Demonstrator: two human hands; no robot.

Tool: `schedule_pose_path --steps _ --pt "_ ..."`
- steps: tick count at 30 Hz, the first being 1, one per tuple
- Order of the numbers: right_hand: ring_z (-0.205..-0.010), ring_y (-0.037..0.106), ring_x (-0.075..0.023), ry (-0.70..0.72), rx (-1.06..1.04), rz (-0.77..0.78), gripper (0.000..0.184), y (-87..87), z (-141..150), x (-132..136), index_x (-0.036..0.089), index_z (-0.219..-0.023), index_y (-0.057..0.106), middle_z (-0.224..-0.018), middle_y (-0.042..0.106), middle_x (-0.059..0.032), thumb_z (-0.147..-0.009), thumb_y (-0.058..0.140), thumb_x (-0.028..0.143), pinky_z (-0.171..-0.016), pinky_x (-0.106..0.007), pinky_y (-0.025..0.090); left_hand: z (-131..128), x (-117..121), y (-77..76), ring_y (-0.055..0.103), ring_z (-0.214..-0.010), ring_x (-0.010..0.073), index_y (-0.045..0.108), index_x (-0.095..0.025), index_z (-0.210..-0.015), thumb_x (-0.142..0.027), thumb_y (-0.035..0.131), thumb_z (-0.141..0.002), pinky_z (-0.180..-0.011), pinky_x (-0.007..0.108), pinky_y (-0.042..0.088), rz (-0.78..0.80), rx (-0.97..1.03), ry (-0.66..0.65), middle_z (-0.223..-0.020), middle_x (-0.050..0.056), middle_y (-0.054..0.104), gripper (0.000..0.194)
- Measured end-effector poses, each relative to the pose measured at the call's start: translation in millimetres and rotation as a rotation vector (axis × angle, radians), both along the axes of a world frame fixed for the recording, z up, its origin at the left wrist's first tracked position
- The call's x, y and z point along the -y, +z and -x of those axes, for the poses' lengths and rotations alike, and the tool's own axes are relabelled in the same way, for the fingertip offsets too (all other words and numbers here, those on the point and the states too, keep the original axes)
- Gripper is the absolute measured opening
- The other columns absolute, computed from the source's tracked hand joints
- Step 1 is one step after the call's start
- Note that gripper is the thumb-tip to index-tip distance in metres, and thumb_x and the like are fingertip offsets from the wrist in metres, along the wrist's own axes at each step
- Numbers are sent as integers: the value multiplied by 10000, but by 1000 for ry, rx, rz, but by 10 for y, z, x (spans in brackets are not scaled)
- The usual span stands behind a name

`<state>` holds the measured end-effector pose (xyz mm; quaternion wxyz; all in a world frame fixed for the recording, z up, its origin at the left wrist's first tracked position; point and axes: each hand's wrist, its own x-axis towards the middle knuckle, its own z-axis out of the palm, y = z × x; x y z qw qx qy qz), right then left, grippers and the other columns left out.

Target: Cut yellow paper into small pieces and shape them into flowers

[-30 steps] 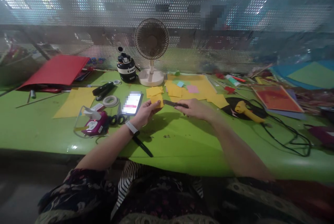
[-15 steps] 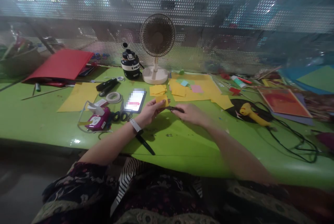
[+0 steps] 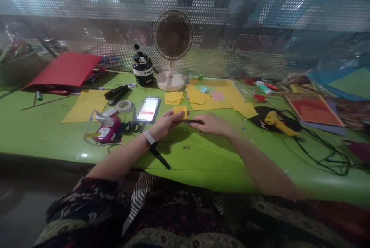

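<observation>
A small square of yellow paper (image 3: 180, 112) is pinched between the thumb and fingers of my left hand (image 3: 165, 124). My right hand (image 3: 213, 124) is closed around dark scissors (image 3: 194, 121), whose blades point left and reach the paper's lower right edge. Whether the blades are cutting into it is too small to tell. Just behind the held paper lies a stack of small yellow paper pieces (image 3: 174, 97). To the left of my left hand a phone (image 3: 148, 109) rests face up with its screen lit.
A white fan (image 3: 172, 36) and a dark bottle (image 3: 142, 71) stand at the back. On the left are a tape roll (image 3: 124, 106), a stapler (image 3: 116, 93) and a purple power socket block (image 3: 106, 131). A yellow glue gun (image 3: 280, 124) with a looping cord lies right. A black pen (image 3: 160, 158) lies in front.
The scissors have turned from the paper's right side to its lower right edge, and my right hand has come closer to my left. The camera view has shifted slightly.
</observation>
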<state>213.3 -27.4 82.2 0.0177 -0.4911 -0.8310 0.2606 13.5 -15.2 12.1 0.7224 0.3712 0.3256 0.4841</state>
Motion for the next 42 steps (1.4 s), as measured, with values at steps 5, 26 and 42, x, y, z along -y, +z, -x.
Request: schedule_pose_path --steps 5,26,42 --pt "-618 545 -130 -10 -12 -66 320 -10 28 18 163 -1018 700 -829 694 -59 -954 483 390 -564 -262 318 -14 -4 -37 677 -841 126 703 -131 -924 -232 777 -768 -821 254 512 6 4 0 -998 80 740 200" --pt "-747 608 -170 -156 -499 -276 382 -302 103 -30 148 -887 694 -849 703 -77 -870 560 505 -706 -290 464 -39 86 41 664 -787 155 704 -123 -855 -359 859 -643 -742 296 530 -76 -257 -50 -883 65 727 354" --pt "-1163 570 -294 -425 -77 -452 351 -432 -312 -1446 125 -1219 631 -1241 644 -191 -903 553 257 -954 -401 456 -17 72 5 702 -764 159 700 -108 -887 -296 784 -767 -812 334 528 -8 -224 -112 -832 108 744 239"
